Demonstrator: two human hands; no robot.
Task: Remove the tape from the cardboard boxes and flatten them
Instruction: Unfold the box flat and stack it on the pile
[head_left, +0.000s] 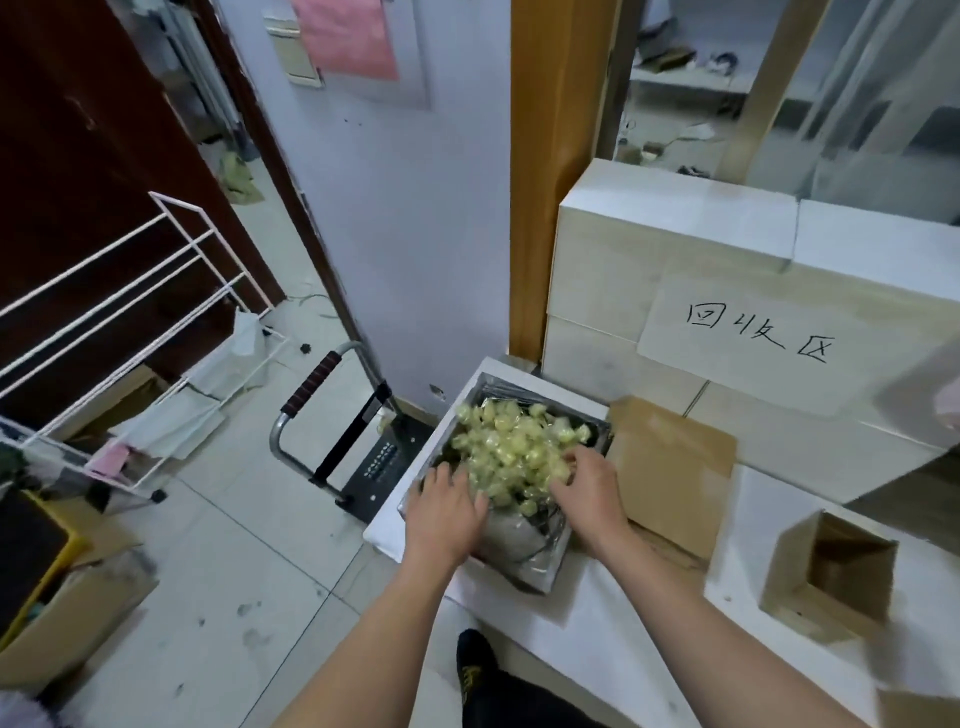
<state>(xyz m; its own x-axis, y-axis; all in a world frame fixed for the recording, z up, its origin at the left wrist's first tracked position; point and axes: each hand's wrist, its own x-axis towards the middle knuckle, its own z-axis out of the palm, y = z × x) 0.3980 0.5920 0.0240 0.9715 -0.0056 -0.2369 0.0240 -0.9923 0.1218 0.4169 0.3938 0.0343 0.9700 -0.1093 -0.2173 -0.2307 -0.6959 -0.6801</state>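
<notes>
A heap of wadded tape (519, 452) is pressed into the lined bin (540, 566) by the left hand (447, 514) and right hand (589, 499), fingers spread. The open cardboard box (831, 577) stands on the surface (649, 649), apparently to be flattened next; the flattened box (670, 467) lies beside the bin.

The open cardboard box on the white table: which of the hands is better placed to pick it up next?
The right hand, probably. The open cardboard box stands on the white table on the person's right, while the left hand lies farther away, across the pile of crumpled tape.
</notes>
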